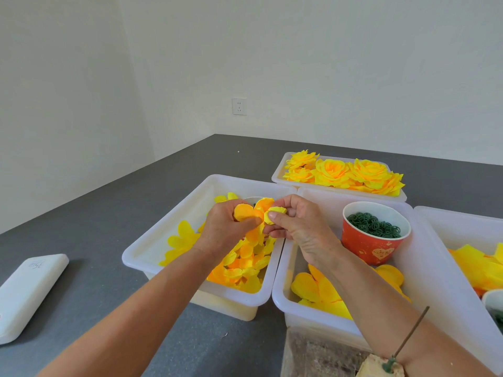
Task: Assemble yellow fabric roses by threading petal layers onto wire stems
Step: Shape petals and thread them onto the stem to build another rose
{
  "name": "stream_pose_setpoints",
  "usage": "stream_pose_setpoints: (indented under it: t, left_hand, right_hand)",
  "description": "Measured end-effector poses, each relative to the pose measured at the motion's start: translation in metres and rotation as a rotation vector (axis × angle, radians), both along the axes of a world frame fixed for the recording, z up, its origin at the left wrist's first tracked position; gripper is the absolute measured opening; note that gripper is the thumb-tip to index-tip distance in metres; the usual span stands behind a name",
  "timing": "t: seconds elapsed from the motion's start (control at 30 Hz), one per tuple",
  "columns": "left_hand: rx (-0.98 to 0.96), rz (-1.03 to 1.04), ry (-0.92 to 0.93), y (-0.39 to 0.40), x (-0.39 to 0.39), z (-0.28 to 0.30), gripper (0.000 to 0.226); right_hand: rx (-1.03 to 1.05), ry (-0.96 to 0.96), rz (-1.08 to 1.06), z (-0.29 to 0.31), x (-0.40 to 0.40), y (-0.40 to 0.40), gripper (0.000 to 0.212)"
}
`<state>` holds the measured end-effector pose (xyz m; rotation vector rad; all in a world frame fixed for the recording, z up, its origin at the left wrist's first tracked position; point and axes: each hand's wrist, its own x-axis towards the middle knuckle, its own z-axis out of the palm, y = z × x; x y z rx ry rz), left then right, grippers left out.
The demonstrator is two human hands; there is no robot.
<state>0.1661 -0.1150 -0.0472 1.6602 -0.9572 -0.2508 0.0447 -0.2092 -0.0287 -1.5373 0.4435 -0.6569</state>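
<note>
Inside the red cup, green rings; far tray holds roses.

A dark grey table runs back into the corner of two white walls. On the back wall, just above the table's far edge, sits a white power socket. Near the table's left edge lies a flat white rectangular block with rounded corners and faint handwriting at its far end; the writing is too small to read. At the table's near edge, toward the right, lies a mottled brown slab, partly cut off by the frame.
</note>
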Motion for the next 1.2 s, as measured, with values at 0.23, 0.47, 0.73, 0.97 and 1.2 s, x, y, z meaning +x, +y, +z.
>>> stream_pose_setpoints:
  t: [0.23,0.47,0.73,0.97,1.2]
  left_hand:
    - [-0.033,0.071,-0.18,0.0,-0.002,-0.001,0.03]
    - [-0.009,0.082,-0.148,-0.001,-0.002,0.0,0.027]
    - [0.072,0.403,0.016,0.002,0.016,0.003,0.027]
    - [0.363,0.374,0.125,-0.002,0.025,-0.006,0.024]
    - [0.508,0.402,-0.032,0.001,0.025,-0.009,0.046]
  right_hand:
    - [0.002,0.013,0.024,-0.002,0.0,0.002,0.01]
    - [-0.069,0.101,-0.02,-0.004,0.003,-0.002,0.011]
    - [-0.245,0.138,-0.124,-0.006,0.0,-0.005,0.008]
    - [0.01,0.013,0.083,-0.003,0.0,-0.002,0.007]
    - [-0.047,0.01,0.07,-0.005,0.0,-0.002,0.014]
